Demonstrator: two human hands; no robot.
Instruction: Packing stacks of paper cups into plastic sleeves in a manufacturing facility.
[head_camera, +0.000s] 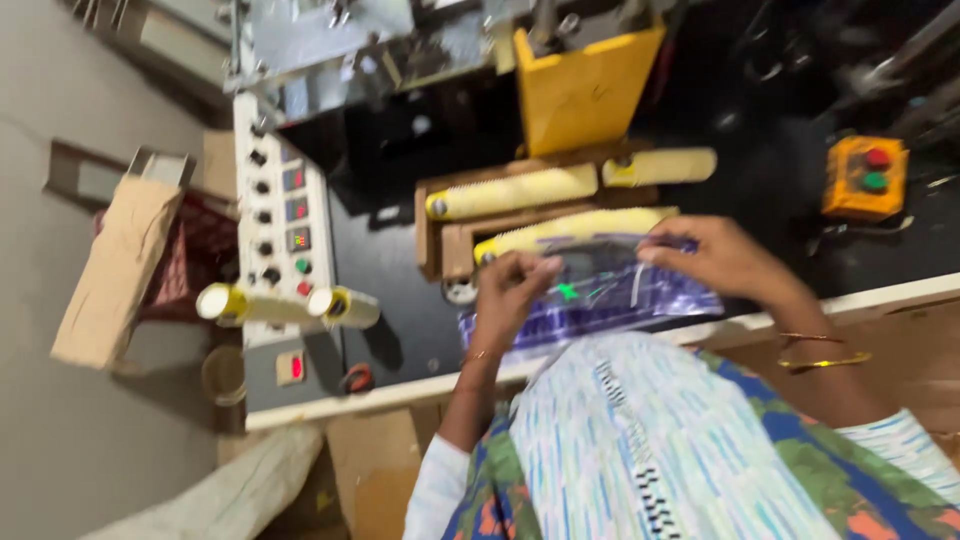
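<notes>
The person stands tight against the pale front edge of the table (900, 292), body pressed to it, both hands out over the dark top. The left hand (512, 290) is pinched shut on the near-left corner of a clear plastic bag (600, 295) with purple print; the right hand (725, 258) grips the bag's top edge on the right, fingers curled over it. The bag lies flat, stretched between them, its far edge just touching a yellow padded bar (575, 230) set in a wooden frame. A second yellow bar (512, 192) sits just behind, and a yellow guard (585, 88) rises beyond that.

Room to move is tight ahead, with bars and frame close against the bag. To the right the dark top runs open up to an orange button box (865, 177). To the left, a white control panel (285, 230) with knobs and lights stands well apart from the hands, two tape rolls (285, 305) lying across it.

Past the panel the table ends. Grey floor (60, 430) lies beyond, with a red crate (195, 255) and a cardboard sheet (115, 270) leaning on it. The picture is blurred.
</notes>
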